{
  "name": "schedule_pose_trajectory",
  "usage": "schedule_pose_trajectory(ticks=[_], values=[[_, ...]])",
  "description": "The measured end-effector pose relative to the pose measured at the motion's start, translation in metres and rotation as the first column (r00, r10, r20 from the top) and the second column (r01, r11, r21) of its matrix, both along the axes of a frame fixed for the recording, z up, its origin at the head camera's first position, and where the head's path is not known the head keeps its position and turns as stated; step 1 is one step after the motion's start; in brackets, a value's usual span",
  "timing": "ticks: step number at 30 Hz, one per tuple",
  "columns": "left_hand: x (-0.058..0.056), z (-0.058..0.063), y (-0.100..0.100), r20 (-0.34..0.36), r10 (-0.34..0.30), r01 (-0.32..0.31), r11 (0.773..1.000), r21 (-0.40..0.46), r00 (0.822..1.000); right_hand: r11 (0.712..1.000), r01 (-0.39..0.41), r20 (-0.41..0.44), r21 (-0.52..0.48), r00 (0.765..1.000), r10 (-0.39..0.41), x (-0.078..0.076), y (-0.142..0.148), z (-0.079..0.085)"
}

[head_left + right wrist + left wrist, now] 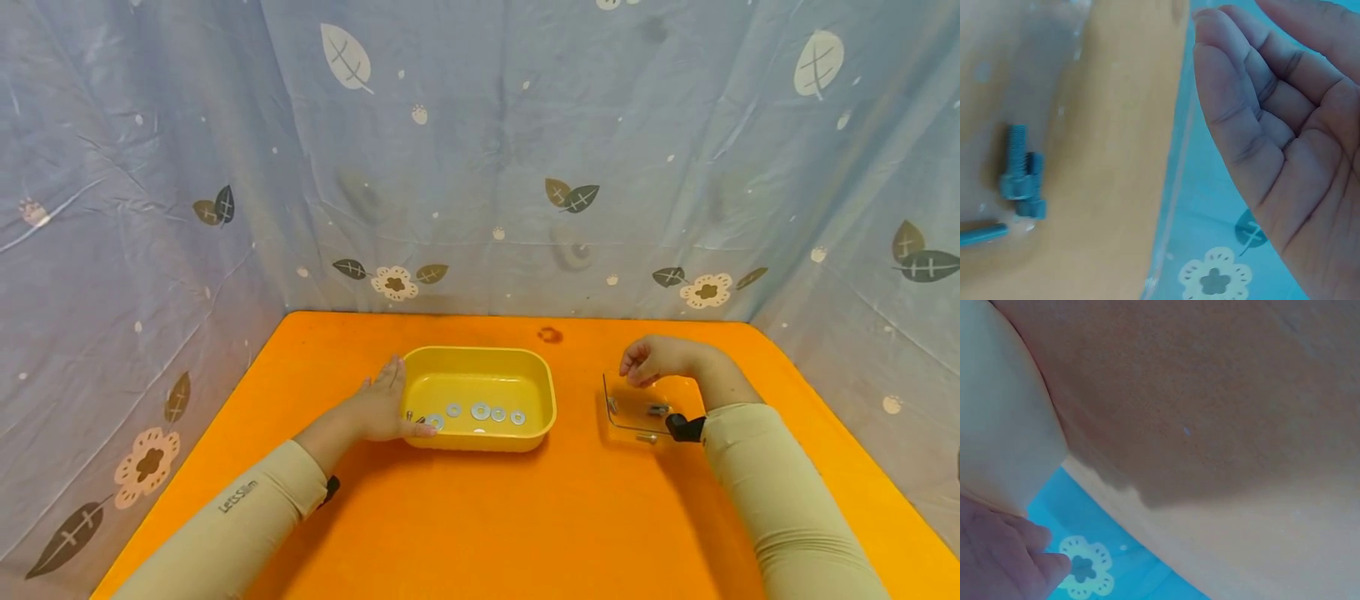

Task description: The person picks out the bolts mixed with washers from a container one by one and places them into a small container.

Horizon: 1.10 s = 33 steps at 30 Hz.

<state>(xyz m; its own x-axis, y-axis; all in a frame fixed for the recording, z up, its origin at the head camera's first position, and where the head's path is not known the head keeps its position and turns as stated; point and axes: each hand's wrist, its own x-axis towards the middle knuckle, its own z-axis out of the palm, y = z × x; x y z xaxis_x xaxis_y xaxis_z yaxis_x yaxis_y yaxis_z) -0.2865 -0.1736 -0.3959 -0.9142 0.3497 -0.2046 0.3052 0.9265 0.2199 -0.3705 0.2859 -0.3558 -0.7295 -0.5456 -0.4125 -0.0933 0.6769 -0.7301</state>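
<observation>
The left hand [378,407] lay spread against the yellow tray [495,442]. The right hand [657,357] hung over the clear box [632,412], fingers softly bent; I couldn't tell if it held anything.

Orange table [465,517] — yellow tray [480,444], clear container [632,407]

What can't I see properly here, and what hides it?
- Left end of the yellow tray: head view, partly behind the left hand.
- Tray's inside: left wrist view, behind its wall.
- One end of a bolt: right wrist view, past left edge.
- Thumb tip of the right hand: right wrist view, past top edge.
</observation>
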Motion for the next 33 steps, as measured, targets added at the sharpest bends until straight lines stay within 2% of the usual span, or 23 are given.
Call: schedule_pose_trajectory(ticks=[5,10,16,25,29,33], values=[[0.001,-0.001,0.001,0.003,-0.001,0.001,1.000,0.000,1.000,1.000,0.001,-0.013,-0.029,1.000,-0.001,-0.003,-0.011,0.010],[0.002,-0.002,0.001,0.001,0.000,0.000,1.000,-0.002,1.000,0.997,-0.021,-0.130,-0.075,0.992,0.011,-0.008,-0.034,0.021],[0.002,0.001,0.001,0.006,0.006,-0.006,1.000,-0.002,1.000,0.990,-0.122,-0.216,-0.066,0.971,0.105,-0.010,-0.079,0.034],[0.002,0.002,0.002,0.011,0.003,-0.004,1.000,0.017,1.000,0.961,-0.275,-0.282,-0.023,0.924,0.258,-0.014,-0.146,0.047],[0.001,0.001,0.002,0.011,0.006,-0.006,1.000,0.023,1.000,0.944,-0.329,-0.318,-0.011,0.896,0.309,-0.015,-0.169,0.047],[-0.001,0.000,0.000,-0.007,0.009,-0.009,1.000,0.018,1.000,0.928,-0.371,-0.330,-0.021,0.879,0.344,-0.017,-0.191,0.043]])
